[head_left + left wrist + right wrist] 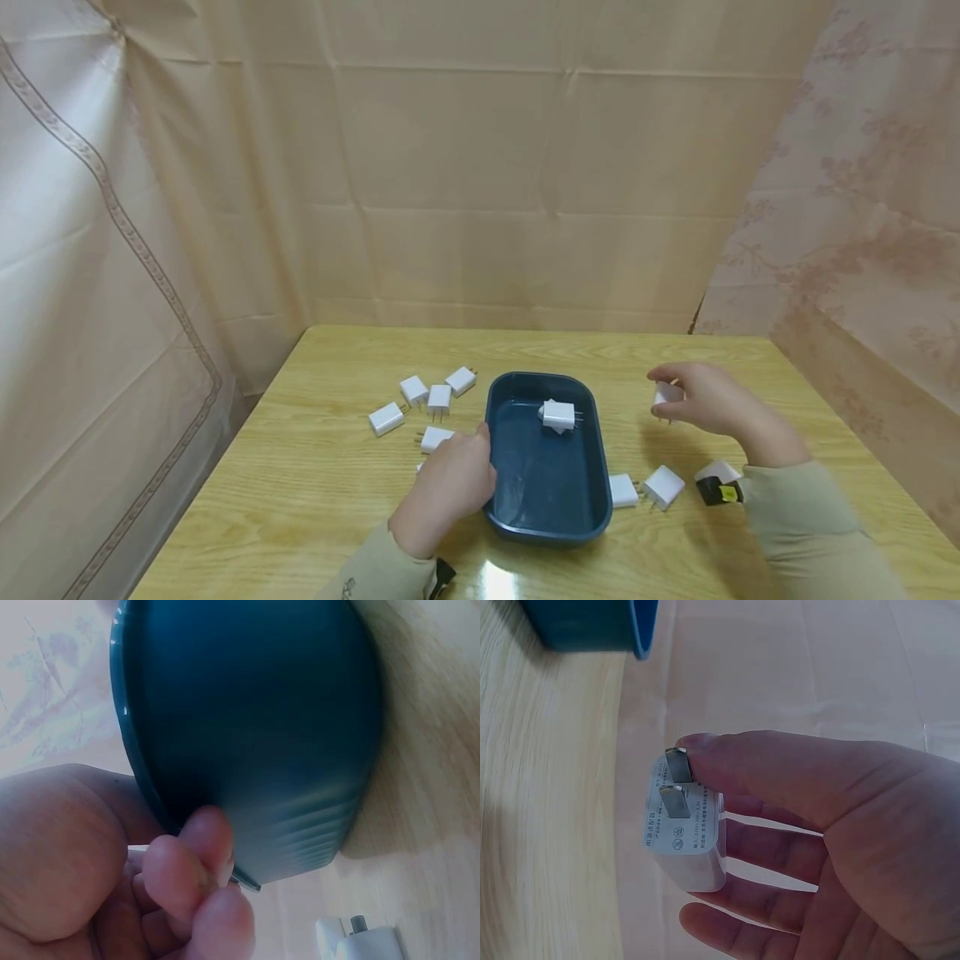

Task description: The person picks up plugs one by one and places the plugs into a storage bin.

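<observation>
I pinch a white plug charger (664, 397) with my right hand (708, 402), above the table (277, 492), right of the blue tub (543, 487). My left hand (447, 482) grips the tub's left rim. Two chargers (558, 414) lie inside; others (438, 398) sit on both sides.

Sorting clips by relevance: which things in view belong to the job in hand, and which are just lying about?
Job:
white adapter in the right grip
dark blue tub, held by the left grip
adapters inside the tub
loose adapters, probably

Just there:
wooden table
cloth drapes
</observation>
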{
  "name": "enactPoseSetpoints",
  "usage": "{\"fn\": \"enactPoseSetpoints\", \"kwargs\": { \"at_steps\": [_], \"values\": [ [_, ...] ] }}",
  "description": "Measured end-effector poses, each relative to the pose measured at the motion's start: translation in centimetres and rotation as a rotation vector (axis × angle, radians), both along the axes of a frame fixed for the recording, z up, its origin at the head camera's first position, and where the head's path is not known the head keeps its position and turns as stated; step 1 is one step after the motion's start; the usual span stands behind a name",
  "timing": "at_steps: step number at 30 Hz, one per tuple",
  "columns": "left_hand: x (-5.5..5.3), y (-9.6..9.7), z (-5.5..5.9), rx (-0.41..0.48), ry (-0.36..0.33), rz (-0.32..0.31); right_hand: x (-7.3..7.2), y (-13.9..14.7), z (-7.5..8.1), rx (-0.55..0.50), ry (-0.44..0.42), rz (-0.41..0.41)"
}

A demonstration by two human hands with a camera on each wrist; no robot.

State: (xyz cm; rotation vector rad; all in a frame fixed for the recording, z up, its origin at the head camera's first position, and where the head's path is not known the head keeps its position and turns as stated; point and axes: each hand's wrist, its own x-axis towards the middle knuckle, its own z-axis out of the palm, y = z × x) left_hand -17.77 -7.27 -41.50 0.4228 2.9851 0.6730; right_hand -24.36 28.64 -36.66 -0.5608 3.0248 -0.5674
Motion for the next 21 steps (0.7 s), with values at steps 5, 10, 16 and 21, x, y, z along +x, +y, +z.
{"fn": "enactPoseSetpoints", "kwargs": {
  "at_steps": [5,10,16,21],
  "values": [
    [0.0,0.0,0.0,-0.003,0.011,-0.002,-0.3,-1.3,0.4,-0.001,-0.001,0.012],
    [0.0,0.0,0.0,-0.003,0.016,-0.004,-0.5,-2.6,0.6,0.005,0.001,0.037],
    [0.0,0.0,0.0,-0.008,0.014,-0.006,-0.6,-4.2,0.9,0.010,0.009,0.067],
    [0.0,0.0,0.0,-0.014,0.010,-0.001,-0.7,-5.6,1.0,0.009,0.010,0.081]
  ]
}}
